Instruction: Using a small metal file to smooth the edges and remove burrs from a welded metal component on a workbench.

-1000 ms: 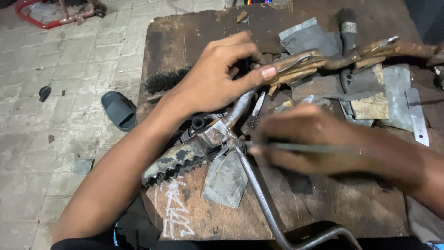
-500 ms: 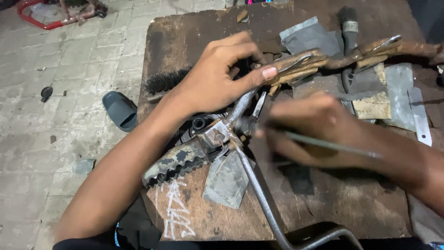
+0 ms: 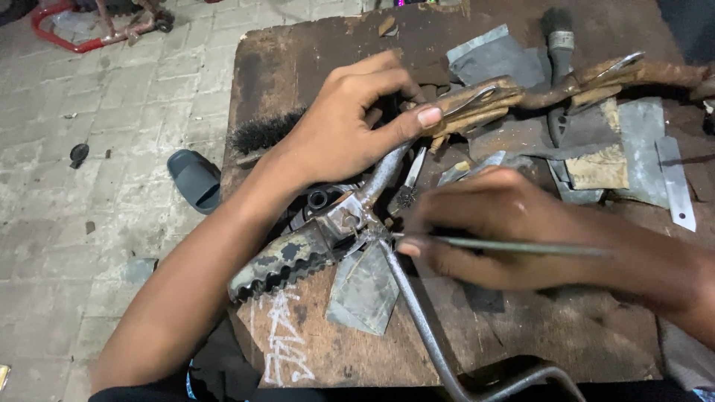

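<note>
Since the earlier frame the right hand (image 3: 499, 223) has slid slightly left, pinching a thin metal rod (image 3: 514, 246) whose tip meets the footpeg bracket (image 3: 328, 234). The left hand (image 3: 350, 123) presses fingers closed over the bracket's upper arm, mid-table. Scraps crowd the wooden table (image 3: 521, 342); its near-right corner lies bare.

Grimy toothed foot peg (image 3: 287, 257) with bent steel rod (image 3: 417, 313), flat on worn wooden bench (image 3: 298, 59).
</note>
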